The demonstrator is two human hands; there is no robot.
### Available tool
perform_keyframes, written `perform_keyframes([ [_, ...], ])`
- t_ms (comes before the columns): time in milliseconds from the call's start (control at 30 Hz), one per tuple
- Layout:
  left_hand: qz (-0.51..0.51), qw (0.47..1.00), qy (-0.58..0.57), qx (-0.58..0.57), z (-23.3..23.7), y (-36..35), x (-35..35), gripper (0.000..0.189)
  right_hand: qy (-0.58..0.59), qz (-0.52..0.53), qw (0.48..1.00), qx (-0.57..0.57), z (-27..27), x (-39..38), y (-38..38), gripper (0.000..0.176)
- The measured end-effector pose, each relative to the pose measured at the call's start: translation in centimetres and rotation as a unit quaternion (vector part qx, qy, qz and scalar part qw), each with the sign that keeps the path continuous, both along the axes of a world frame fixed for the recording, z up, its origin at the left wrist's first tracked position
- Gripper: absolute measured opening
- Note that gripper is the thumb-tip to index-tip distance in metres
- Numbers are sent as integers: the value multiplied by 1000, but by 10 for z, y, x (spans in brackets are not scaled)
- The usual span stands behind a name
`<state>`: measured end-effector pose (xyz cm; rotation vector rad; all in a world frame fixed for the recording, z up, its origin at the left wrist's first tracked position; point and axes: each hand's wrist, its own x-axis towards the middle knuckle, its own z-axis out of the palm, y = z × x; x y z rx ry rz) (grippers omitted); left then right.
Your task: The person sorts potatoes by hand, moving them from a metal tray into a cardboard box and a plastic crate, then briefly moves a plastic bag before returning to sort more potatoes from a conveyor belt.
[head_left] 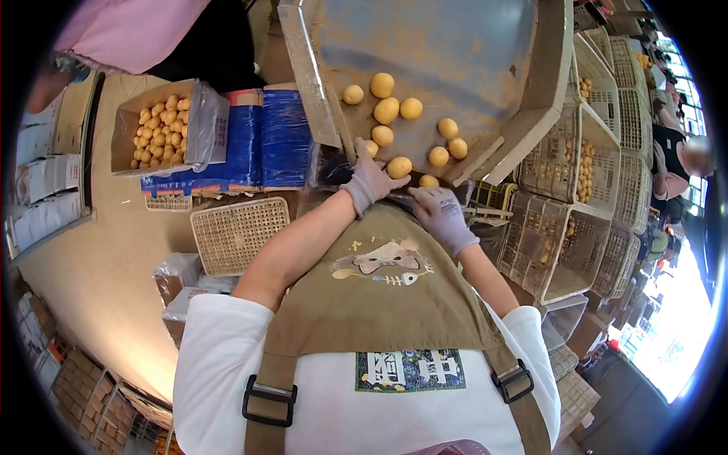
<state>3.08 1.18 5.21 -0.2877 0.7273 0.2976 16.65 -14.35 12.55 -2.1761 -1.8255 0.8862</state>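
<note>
A big metal tray (pixel 455 45) fills the far middle of the scene. It has raised rims on its left and right sides, and it narrows to an open lip at its near end. About a dozen yellow fruits (pixel 387 110) lie loose on its near half, well apart from one another, and the far half is bare metal.

To the right of the tray, plastic crates (pixel 557 250) stand packed side by side, some with fruit inside, so there is little room on that side. On the left, a cardboard box (pixel 121 133) lined with plastic holds more fruit. Beside it is a stack of blue sheets (pixel 265 140), with a flat woven basket (pixel 239 235) nearer.

Both hands wear grey gloves and meet at the tray's lip. The left hand (pixel 369 182) is loosely spread, its fingertips resting against the near left side of one fruit (pixel 399 167) without closing round it. That fruit sits right at the lip. It is oval, and its long axis runs roughly left to right.

The right hand (pixel 442 216) is nearer and to the right, with its fingers curled. Whether it grips anything cannot be told. Its fingertips are just beside a smaller fruit (pixel 428 181), which also lies at the lip.
</note>
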Motion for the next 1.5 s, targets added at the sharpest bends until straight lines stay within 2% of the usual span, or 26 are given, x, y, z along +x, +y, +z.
perform_keyframes([
  [33, 6, 1000, 1, -16, 3, 0, 2, 92, -28, -24, 999, -31, -16, -2, -14, 37],
  [67, 25, 999, -36, 0, -6, -3, 3, 93, -88, -19, 996, -8, -43, 2, -35, 41],
  [167, 28, 999, -34, 7, -5, -4, 5, 95, -215, -51, 969, -107, -62, 0, -48, 44],
  [267, 24, 1000, -4, -1, 3, -3, 5, 96, -181, -55, 973, -129, -93, 10, -49, 36],
  [333, 23, 1000, -2, 3, 2, -4, 5, 96, -157, -40, 977, -139, -92, 13, -47, 29],
  [433, 34, 999, -32, 12, -1, -5, 3, 98, -118, -10, 982, -146, -83, 17, -52, 31],
  [633, 43, 998, -44, 1, 0, -5, 3, 101, -143, 1, 979, -143, -68, 19, -43, 33],
  [733, 43, 999, -33, 1, 0, -6, 5, 100, -37, -47, 998, 17, -40, 13, -28, 33],
  [833, 49, 998, -43, -13, 1, -5, 5, 100, 14, -59, 992, 113, -2, -1, 6, 35],
  [867, 54, 997, -46, -11, 6, -5, 6, 101, 4, -95, 990, 108, 6, -8, 15, 36],
  [967, 55, 996, -65, -5, 10, -5, 7, 101, -20, -105, 985, 139, 2, -11, 35, 38],
  [1000, 56, 996, -72, -3, 8, -5, 6, 101, -22, -100, 989, 110, 4, -12, 39, 39],
  [1200, 48, 997, -53, 34, 2, -8, 7, 101, -95, -61, 989, 97, 4, -6, 45, 44],
  [1300, 23, 995, -75, 63, -4, -7, 5, 101, -256, -70, 941, 212, 1, 1, 56, 48],
  [1333, 16, 993, -73, 93, -4, -9, 6, 99, -200, -87, 954, 206, 0, 0, 65, 54],
  [1433, 28, 997, -67, -16, -18, -5, 9, 86, -169, 7, 946, 278, 14, -20, 125, 48],
  [1500, 46, 982, -173, 56, -44, -7, 8, 76, -146, 55, 943, 294, 21, -32, 170, 42],
])
